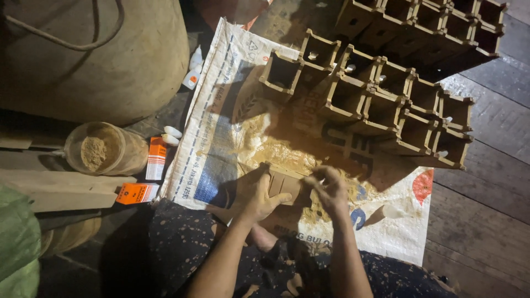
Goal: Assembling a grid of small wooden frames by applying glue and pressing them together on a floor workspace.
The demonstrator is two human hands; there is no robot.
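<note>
Fingers [276, 200] of both hands are closed around a small brown wooden box [287, 185], judged light, stiff, best held by its sides.

We see white woven sack [221, 110] spread flat on floor, blue and dark print, red-orange and blue round marks near its right lower corner. Left of sack: two small orange-and-white cartons, upright one [157, 158] just beside sack edge, flat one [137, 193] below it. Two white glue bottles [193, 72] at sack's upper left corner.
</note>
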